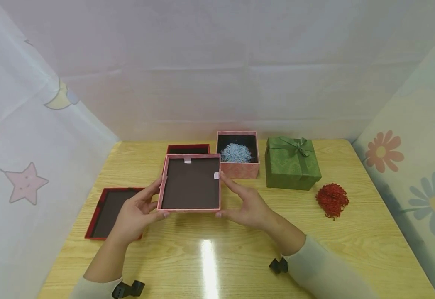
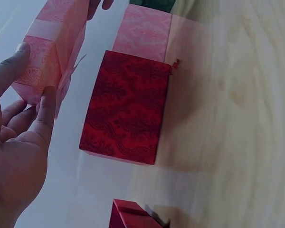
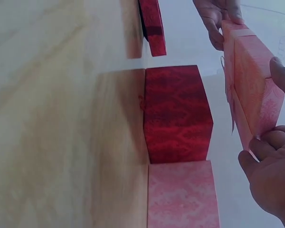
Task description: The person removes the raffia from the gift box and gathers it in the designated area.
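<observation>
Pale sleeves (image 1: 326,265), nearest the head camera, are worn with black wrist devices (image 1: 276,266). Above the table (image 1: 240,257), a pink lid (image 1: 193,185) is held, its dark inside turned toward the viewer. Its two sides are pinched by the left hand (image 1: 137,214) and right hand (image 1: 249,205), presumably so that it is kept steady. A red box (image 1: 187,146) is partly hidden behind it; loose blue shreds (image 1: 236,153) are contained by a pink box (image 1: 238,170).

From the left wrist, the lid's rim is seen gripped between thumb and fingers, with a ribbon (image 2: 42,29) wrapped around it.

From the right wrist, the lid is shown steeply tilted, gripped by its edges, probably so that the bow is left uncrushed.
</observation>
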{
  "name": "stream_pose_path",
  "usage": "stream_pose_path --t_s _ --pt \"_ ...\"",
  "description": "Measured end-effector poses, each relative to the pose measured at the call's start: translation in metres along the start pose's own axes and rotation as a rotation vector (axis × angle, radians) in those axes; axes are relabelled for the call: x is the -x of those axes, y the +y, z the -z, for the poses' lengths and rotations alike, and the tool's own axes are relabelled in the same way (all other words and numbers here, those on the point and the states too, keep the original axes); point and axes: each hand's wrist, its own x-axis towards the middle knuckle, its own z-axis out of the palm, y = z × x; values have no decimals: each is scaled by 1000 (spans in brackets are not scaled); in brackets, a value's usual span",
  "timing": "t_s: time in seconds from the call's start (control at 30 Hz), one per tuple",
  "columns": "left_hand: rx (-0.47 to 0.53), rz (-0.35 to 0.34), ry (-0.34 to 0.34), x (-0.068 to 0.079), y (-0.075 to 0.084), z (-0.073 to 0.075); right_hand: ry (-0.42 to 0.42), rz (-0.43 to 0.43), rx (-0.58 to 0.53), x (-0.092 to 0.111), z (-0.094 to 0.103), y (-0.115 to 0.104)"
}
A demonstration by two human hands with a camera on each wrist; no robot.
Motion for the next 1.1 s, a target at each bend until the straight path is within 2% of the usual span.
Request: stream_pose_path --t_s 0.17,0.43,0.7,0.83,0.97,1.1 --pt "21 36 -18 17 -6 4 -29 8 13 5 -11 -2" --pt "44 99 12 37 -9 2 -62 -26 34 10 -22 -6" --pt "57 114 33 54 -18 3 -139 -86 43 13 -30 -9" --pt "76 132 55 61 -18 2 -150 -76 35 15 -33 -11" --pt "50 136 73 67 -16 1 -157 -58 33 17 -35 -12" --pt "-12 148 72 71 -17 1 -191 -90 46 20 -39 -11"
